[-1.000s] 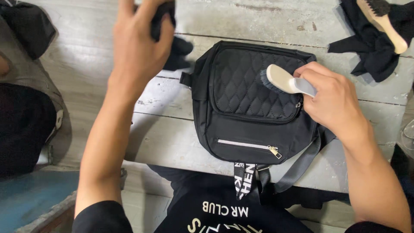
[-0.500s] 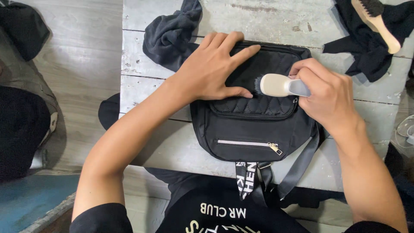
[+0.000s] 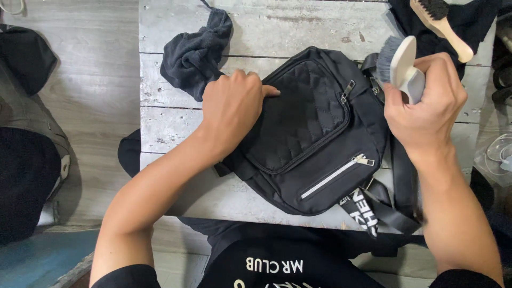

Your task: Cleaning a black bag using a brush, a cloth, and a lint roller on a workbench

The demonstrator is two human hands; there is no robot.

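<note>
Left hand (image 3: 232, 109) presses, fingers curled, on the black bag (image 3: 314, 133), which lies slanted on the desk (image 3: 298, 24); right hand (image 3: 426, 106), beside its upper right corner, grips a pale brush (image 3: 400, 64).

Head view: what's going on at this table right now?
A person is working on a black quilted bag that lies on a worn white wooden table. The left hand presses on the bag's upper left edge, holding it in place. The right hand holds a white-backed brush lifted off the bag, near its right side. A dark cloth lies crumpled beyond the left hand, and a wooden-handled brush rests on another dark cloth at the far right corner.
</note>
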